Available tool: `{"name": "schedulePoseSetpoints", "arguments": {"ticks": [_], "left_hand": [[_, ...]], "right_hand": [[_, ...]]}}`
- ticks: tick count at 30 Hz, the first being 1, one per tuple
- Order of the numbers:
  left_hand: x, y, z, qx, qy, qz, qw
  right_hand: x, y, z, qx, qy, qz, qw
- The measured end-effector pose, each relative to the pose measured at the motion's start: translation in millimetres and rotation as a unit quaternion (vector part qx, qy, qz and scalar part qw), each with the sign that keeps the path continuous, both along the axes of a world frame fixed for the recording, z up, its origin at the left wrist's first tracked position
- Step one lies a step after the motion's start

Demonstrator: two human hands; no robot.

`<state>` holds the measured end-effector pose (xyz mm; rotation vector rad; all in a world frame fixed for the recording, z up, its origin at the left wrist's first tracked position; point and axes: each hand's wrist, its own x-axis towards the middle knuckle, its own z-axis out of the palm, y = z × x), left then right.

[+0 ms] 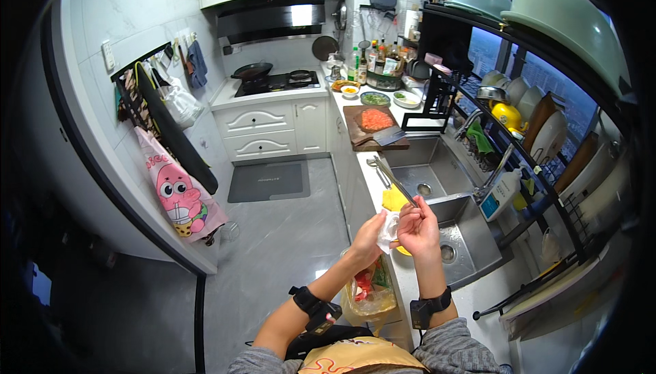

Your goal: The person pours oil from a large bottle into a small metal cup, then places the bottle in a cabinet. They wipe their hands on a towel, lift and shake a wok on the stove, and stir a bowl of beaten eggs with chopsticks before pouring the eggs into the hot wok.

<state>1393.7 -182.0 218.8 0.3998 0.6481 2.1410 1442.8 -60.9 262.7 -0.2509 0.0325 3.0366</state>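
Note:
My left hand (370, 240) grips a crumpled white paper tissue or cloth (388, 231) above the counter's front edge. Close beside it, my right hand (421, 229) is palm up, fingers curled. Between its fingertips is one end of what look like metal chopsticks (397, 181), slanting away over the counter. Past them lies a peeler-like utensil (379, 170). A yellow cloth (393, 198) is partly hidden behind my hands. Farther off, a wooden cutting board (357, 117) bears diced red tomato (376, 119) and a cleaver (388, 136).
To the right is a double steel sink (464, 169), with a soap bottle (502, 194) and dish rack behind. A lined waste bin (371, 305) stands below the counter edge. Small dishes (375, 98) and sauce bottles sit beyond the board. A wok (252, 70) rests on the stove.

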Motion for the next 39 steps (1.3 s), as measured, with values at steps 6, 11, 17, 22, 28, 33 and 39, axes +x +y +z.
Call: {"name": "schedulePoseSetpoints", "arguments": {"ticks": [6, 11, 17, 22, 28, 33, 39], "left_hand": [[10.7, 4.1, 14.8, -0.001, -0.01, -0.008, 1.0], [18.6, 20.1, 8.8, -0.03, 0.033, 0.028, 0.999], [20.5, 29.4, 17.0, -0.019, -0.011, 0.002, 1.0], [19.2, 35.8, 28.8, 0.034, 0.066, 0.071, 0.995], [22.8, 39.1, 24.1, -0.043, 0.266, 0.084, 0.959], [29.7, 42.8, 27.0, -0.052, 0.339, 0.044, 0.938], [25.6, 33.6, 28.6, -0.147, 0.533, 0.102, 0.827]], "right_hand": [[6.6, 5.5, 1.4, 0.072, 0.013, -0.068, 0.995], [15.8, 3.2, 6.6, 0.137, 0.007, -0.151, 0.979], [27.1, 4.1, 14.2, 0.166, 0.008, -0.195, 0.967], [36.1, 12.4, 16.1, 0.132, -0.011, -0.204, 0.97], [43.2, 16.2, 16.0, 0.125, 0.015, -0.161, 0.979], [48.5, 14.4, 18.8, 0.151, 0.065, -0.136, 0.977], [46.7, 16.8, 12.1, 0.154, 0.036, -0.119, 0.98]]}}
